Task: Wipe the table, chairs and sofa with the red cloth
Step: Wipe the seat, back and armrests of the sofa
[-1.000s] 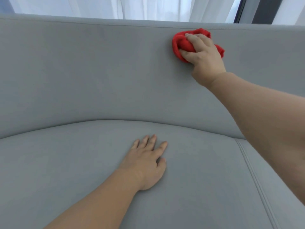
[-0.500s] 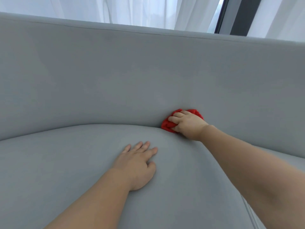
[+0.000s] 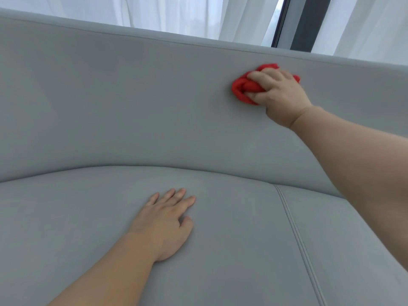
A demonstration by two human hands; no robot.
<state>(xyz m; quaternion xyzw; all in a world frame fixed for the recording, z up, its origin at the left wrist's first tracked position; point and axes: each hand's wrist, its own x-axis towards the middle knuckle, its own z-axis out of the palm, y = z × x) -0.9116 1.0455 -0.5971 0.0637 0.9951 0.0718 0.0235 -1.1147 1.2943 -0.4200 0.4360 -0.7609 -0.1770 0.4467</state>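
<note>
Red cloth point(image 3: 244, 90): bright red, soft, bunched into crumpled wad, folds visible. Pressed against upper part of sofa point(image 3: 132, 111) backrest, just below top edge, right of centre. Right hand point(image 3: 279, 93) grips it, fingers curled over wad; red shows left of and above knuckles. Sofa: pale grey fabric, smooth, piped top edge; curved seat cushion below backrest, stitched seam running down seat at right.

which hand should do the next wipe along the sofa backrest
Right. The right hand already grips the red cloth against the sofa backrest near its top edge. The left hand lies flat on the seat, holding nothing.
</note>
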